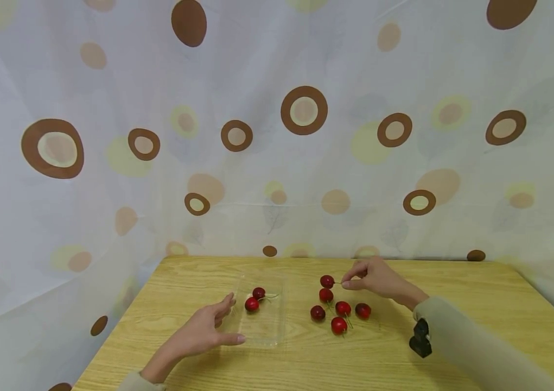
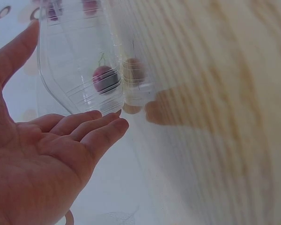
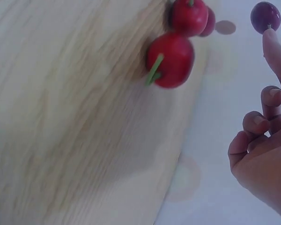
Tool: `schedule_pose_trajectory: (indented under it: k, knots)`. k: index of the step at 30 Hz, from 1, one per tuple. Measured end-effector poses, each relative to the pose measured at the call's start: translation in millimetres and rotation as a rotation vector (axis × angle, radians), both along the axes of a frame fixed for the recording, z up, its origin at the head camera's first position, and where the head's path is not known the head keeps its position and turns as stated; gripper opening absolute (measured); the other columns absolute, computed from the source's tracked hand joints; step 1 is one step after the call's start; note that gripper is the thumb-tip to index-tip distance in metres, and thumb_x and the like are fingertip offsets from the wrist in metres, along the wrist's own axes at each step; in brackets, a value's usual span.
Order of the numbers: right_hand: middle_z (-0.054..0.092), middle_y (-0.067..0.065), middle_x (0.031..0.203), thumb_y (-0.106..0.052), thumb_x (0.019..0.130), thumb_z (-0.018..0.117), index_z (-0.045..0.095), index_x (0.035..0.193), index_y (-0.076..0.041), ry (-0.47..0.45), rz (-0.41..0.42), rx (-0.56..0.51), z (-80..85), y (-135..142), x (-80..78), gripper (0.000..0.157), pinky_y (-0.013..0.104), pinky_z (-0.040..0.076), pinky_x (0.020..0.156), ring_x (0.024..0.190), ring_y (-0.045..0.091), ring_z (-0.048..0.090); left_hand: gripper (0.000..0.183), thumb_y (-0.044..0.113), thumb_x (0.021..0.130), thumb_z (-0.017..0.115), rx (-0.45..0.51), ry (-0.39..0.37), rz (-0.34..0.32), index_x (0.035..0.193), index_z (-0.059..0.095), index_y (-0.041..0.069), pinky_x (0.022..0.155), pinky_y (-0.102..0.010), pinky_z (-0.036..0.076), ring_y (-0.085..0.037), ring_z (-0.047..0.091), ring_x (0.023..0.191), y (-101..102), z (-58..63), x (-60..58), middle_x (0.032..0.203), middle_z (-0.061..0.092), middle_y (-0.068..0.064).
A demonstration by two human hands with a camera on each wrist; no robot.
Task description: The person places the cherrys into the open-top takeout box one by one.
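In the head view, a clear plastic container [image 1: 259,338] lies left of centre on the table, with two dark red cherries [image 1: 252,304] with green stems in it. My left hand [image 1: 203,328] is at the container's left side, fingers and thumb spread; the left wrist view shows its fingertips [image 2: 119,124] right at the container's edge. On the right, thumb and forefinger of my right hand [image 1: 379,279] pinch a cherry [image 1: 327,281] by its thin stem. That cherry also shows at the thumb tip in the right wrist view. Several loose cherries [image 1: 338,326] lie just in front of it.
Everything rests on a wood-grain table [image 1: 159,304]. Behind it and along its sides hangs a pale curtain [image 1: 257,163] with brown and yellow spots. A small black device [image 1: 420,339] is strapped on the right sleeve.
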State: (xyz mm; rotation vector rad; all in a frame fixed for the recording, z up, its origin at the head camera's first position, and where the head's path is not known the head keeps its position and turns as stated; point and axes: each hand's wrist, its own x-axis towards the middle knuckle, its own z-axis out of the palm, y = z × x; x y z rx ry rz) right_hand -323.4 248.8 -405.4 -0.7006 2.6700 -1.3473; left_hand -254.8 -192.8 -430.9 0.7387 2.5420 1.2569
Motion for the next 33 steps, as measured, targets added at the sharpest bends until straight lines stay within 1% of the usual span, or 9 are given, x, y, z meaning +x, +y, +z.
schedule_pose_trajectory:
  k: [8, 18, 19, 22, 25, 26, 27, 31, 33]
  knots:
    - [0.062, 0.007, 0.083, -0.013, 0.097, 0.079, 0.084, 0.104, -0.002, 0.018, 0.055, -0.014, 10.6, -32, -4.1, 0.014, 0.031, 0.036, 0.064, 0.072, 0.020, 0.041, 0.103, 0.033, 0.094, 0.081, -0.011, 0.003, 0.005, 0.162, 0.019, -0.012, 0.112, -0.058, 0.044, -0.051, 0.041, 0.145, -1, -0.7, -0.6, 0.162, 0.033, -0.034]
    - [0.058, 0.005, 0.077, -0.016, 0.096, 0.080, 0.086, 0.095, -0.011, 0.030, 0.108, 0.001, 14.9, -76, -11.8, 0.007, 0.037, 0.037, 0.069, 0.071, 0.020, 0.042, 0.101, 0.032, 0.095, 0.081, -0.008, -0.003, 0.002, 0.162, 0.020, -0.013, 0.112, -0.058, 0.044, -0.052, 0.041, 0.144, -1, 0.1, -1.6, 0.162, 0.033, -0.034]
    - [0.057, 0.005, 0.074, -0.015, 0.096, 0.080, 0.086, 0.095, -0.011, 0.037, 0.116, 0.000, 15.2, -80, -12.2, 0.007, 0.038, 0.042, 0.074, 0.069, 0.020, 0.043, 0.101, 0.031, 0.094, 0.081, -0.007, -0.002, 0.001, 0.162, 0.020, -0.013, 0.112, -0.058, 0.044, -0.051, 0.041, 0.144, -1, 0.1, -1.6, 0.162, 0.033, -0.034]
    - [0.057, 0.004, 0.072, -0.014, 0.095, 0.081, 0.085, 0.094, -0.007, 0.048, 0.135, -0.008, 16.4, -92, -12.6, 0.008, 0.039, 0.040, 0.075, 0.068, 0.019, 0.043, 0.101, 0.032, 0.094, 0.081, -0.007, 0.003, -0.003, 0.162, 0.020, -0.013, 0.112, -0.057, 0.045, -0.051, 0.041, 0.145, -1, -0.2, -2.0, 0.162, 0.033, -0.034]
    - [0.056, 0.001, 0.069, -0.011, 0.093, 0.082, 0.085, 0.094, -0.004, 0.051, 0.154, -0.016, 17.7, -102, -13.1, 0.008, 0.035, 0.040, 0.072, 0.068, 0.018, 0.041, 0.101, 0.032, 0.094, 0.081, -0.008, 0.005, -0.004, 0.162, 0.020, -0.013, 0.112, -0.057, 0.045, -0.051, 0.041, 0.145, -1, -0.7, -2.3, 0.162, 0.033, -0.034]
    - [0.055, 0.000, 0.069, -0.011, 0.093, 0.082, 0.085, 0.094, -0.003, 0.043, 0.157, -0.018, 17.7, -105, -13.5, 0.008, 0.035, 0.034, 0.067, 0.069, 0.018, 0.039, 0.101, 0.032, 0.094, 0.081, -0.009, 0.004, -0.003, 0.162, 0.020, -0.013, 0.112, -0.057, 0.045, -0.051, 0.041, 0.145, -1, -0.7, -2.4, 0.162, 0.033, -0.034]
    - [0.055, -0.001, 0.068, -0.011, 0.093, 0.082, 0.084, 0.094, -0.002, 0.039, 0.160, -0.018, 17.5, -108, -14.1, 0.009, 0.034, 0.034, 0.067, 0.069, 0.018, 0.039, 0.101, 0.032, 0.095, 0.081, -0.011, 0.002, -0.002, 0.162, 0.019, -0.013, 0.112, -0.057, 0.045, -0.051, 0.041, 0.144, -1, -0.8, -2.4, 0.162, 0.033, -0.034]
    - [0.058, -0.002, 0.065, -0.010, 0.092, 0.084, 0.085, 0.092, -0.002, 0.040, 0.170, -0.011, 15.3, -119, -16.9, 0.008, 0.032, 0.035, 0.070, 0.079, 0.016, 0.042, 0.102, 0.032, 0.095, 0.081, -0.014, -0.003, 0.003, 0.162, 0.020, -0.012, 0.112, -0.057, 0.045, -0.051, 0.042, 0.144, -1, -0.4, -2.1, 0.162, 0.034, -0.033]
    - [0.058, -0.001, 0.071, -0.009, 0.091, 0.085, 0.085, 0.090, -0.002, 0.060, 0.181, -0.010, 13.6, -124, -18.5, 0.007, 0.031, 0.035, 0.071, 0.082, 0.016, 0.041, 0.102, 0.032, 0.094, 0.081, -0.014, -0.003, 0.004, 0.162, 0.020, -0.012, 0.112, -0.057, 0.045, -0.051, 0.042, 0.144, -1, -0.2, -1.9, 0.162, 0.034, -0.033]
